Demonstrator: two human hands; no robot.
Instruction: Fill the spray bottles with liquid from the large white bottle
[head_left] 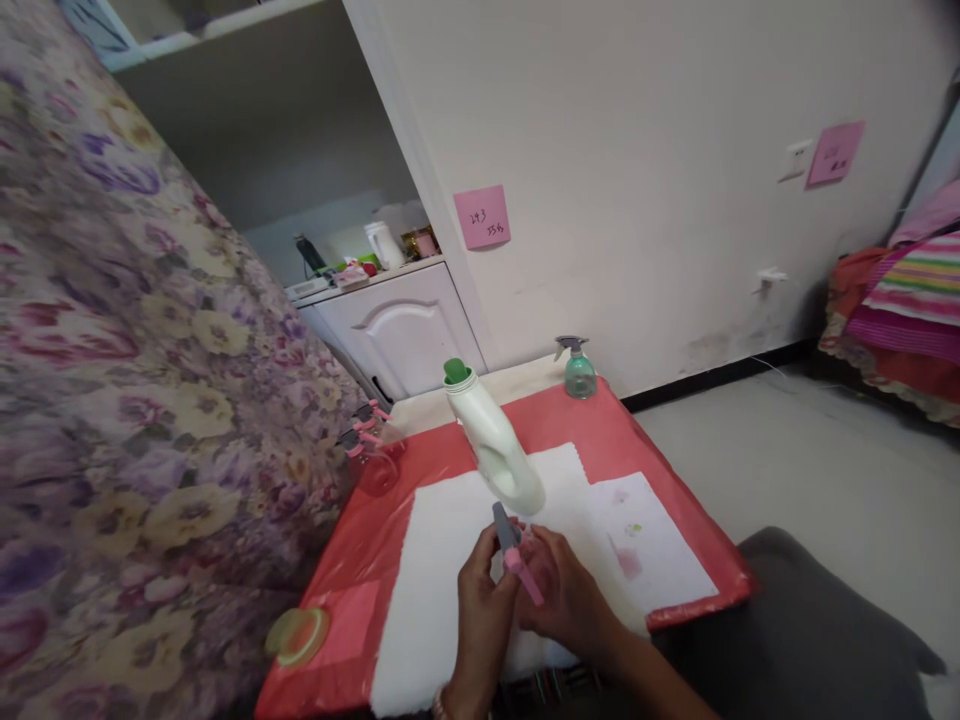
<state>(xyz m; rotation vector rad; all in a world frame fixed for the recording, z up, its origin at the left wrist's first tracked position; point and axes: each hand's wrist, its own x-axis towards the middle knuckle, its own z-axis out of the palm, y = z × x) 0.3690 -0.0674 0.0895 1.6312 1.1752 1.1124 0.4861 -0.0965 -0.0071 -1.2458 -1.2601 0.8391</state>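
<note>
Both hands hold a small spray bottle (541, 560) with a clear pink body and a grey and pink spray head, low over a white cloth. My left hand (484, 585) grips it near the spray head, fingers closed. Wrapped round the body is my right hand (566, 590), which hides part of it. Just beyond stands a large pale green jug-shaped bottle (499, 445) with a built-in handle and a green piece in its open neck. The white cloth (431, 560) lies beneath on a red table cover.
A green spray bottle (580, 375) stands at the table's back right corner. Pink-and-grey spray bottles (377, 465) are at the left edge, near a floral curtain (150, 400). A round yellowish container (302, 637) sits front left. A printed sheet (649, 545) lies right of the cloth.
</note>
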